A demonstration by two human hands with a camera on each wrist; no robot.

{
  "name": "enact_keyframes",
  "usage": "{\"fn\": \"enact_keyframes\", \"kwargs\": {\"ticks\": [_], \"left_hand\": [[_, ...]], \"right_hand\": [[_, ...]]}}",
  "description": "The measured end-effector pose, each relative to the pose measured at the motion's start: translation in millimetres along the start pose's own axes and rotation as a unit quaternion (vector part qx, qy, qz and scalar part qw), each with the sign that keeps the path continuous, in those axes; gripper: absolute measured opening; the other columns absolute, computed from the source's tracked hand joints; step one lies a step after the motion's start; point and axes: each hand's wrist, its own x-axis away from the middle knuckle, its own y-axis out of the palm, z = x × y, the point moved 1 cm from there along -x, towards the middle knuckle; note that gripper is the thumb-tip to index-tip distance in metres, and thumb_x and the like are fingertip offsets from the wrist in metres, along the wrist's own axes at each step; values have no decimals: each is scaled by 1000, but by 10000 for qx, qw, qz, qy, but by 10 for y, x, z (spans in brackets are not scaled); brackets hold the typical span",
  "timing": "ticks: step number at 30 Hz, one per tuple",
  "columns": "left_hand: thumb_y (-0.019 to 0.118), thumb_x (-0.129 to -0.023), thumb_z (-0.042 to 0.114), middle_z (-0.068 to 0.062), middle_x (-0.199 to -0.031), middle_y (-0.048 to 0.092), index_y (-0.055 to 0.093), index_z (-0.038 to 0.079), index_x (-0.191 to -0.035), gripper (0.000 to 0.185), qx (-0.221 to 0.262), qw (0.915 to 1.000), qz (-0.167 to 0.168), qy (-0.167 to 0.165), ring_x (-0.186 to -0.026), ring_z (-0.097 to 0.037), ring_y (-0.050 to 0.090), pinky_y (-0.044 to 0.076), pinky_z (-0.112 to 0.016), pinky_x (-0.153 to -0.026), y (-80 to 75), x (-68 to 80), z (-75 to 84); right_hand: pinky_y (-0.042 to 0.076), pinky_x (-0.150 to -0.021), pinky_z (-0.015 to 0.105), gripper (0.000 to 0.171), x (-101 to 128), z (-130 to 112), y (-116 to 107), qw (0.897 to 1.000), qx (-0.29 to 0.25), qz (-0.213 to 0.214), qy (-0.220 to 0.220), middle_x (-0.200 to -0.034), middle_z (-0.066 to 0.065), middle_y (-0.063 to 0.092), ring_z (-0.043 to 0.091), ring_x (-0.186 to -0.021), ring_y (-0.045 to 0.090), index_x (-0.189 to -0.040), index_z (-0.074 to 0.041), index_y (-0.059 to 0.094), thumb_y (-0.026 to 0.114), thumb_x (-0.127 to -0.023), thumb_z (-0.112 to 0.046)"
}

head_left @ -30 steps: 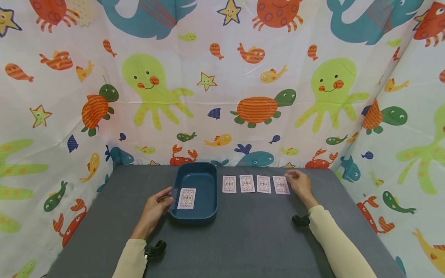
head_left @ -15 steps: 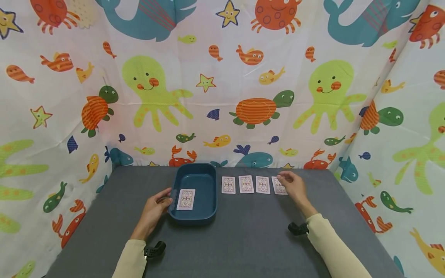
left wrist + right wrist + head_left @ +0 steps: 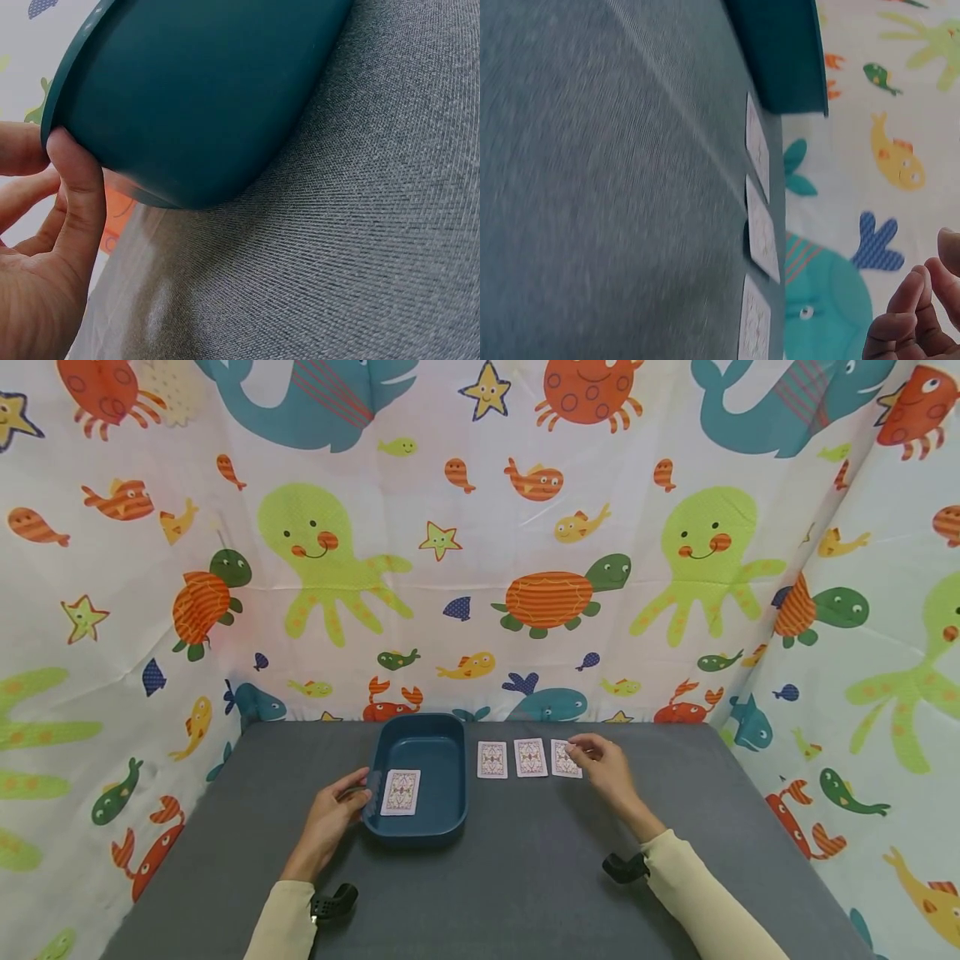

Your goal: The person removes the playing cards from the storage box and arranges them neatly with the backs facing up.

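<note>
Thumb and fingers of the left hand point(image 3: 330, 814) are pinching the left rim of a blue tray point(image 3: 435, 797), so that grip's on for sure. Right hand point(image 3: 609, 774) is over the end of a card row with its fingertips bunched close together, and honestly I can't tell if a card is between them. The tray sits on the table point(image 3: 480, 885) left of the row, long axis running front to back, away from the person. Inside, toward its near left side, the tray card point(image 3: 401, 792) lies patterned side up, pointing away too, top end leaning a touch right. Next to the tray you get the first card point(image 3: 492, 760), second card point(image 3: 531, 758) and third card point(image 3: 562, 765), side by side with small gaps, long axes front to back; the second tips slightly left, and the hand partly covers the third. Tabletop's dark gray with a fine ribbed, fabric-like weave. Behind it and on both sides hangs a creased white curtain point(image 3: 435, 472) printed with octopuses, turtles, whales and crabs. Tray looks like smooth plastic with rounded corners; the cards are thin, pale rectangles with ornate backs.
</note>
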Motion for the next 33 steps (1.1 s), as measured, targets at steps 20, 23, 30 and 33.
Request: {"fn": "enact_keyframes", "kwargs": {"ticks": [20, 23, 30, 33], "left_hand": [[57, -98, 16, -10, -143, 48, 48, 19, -145, 48, 16, 10000, 29, -32, -115, -26, 53, 50, -30, -82, -6, 11, -14], [57, -98, 16, -10, -143, 48, 48, 20, -145, 48, -7, 10000, 7, -38, -116, -26, 53, 49, -30, -83, -6, 6, -14], [57, -98, 15, -10, -142, 48, 49, 20, -145, 48, 78, 10000, -4, -52, -116, -27, 54, 50, -31, -84, 0, -4, -7], [57, -98, 14, -10, -142, 48, 48, 20, -145, 48, 103, 9999, -10, -70, -118, -26, 54, 51, -32, -86, 0, -4, -3]], "right_hand": [[44, -65, 20, 19, 217, -605, 433, 9951, -711, -424, -548, -94, 20, 68, 18, -77, 59, -105, 3, 70, 68, -91, -10], [44, -64, 20, 19, 289, -798, 443, 9933, -789, -580, -607, -95, 22, 68, 22, -77, 59, -105, 5, 69, 68, -91, -9], [46, -67, 20, 20, 357, -974, 569, 9899, -838, -947, -646, -99, 22, 67, 21, -80, 59, -107, 4, 68, 66, -92, -9], [46, -69, 21, 21, 360, -1029, 635, 9881, -953, -1016, -653, -98, 21, 67, 19, -81, 58, -108, 4, 69, 67, -92, -9]]}}
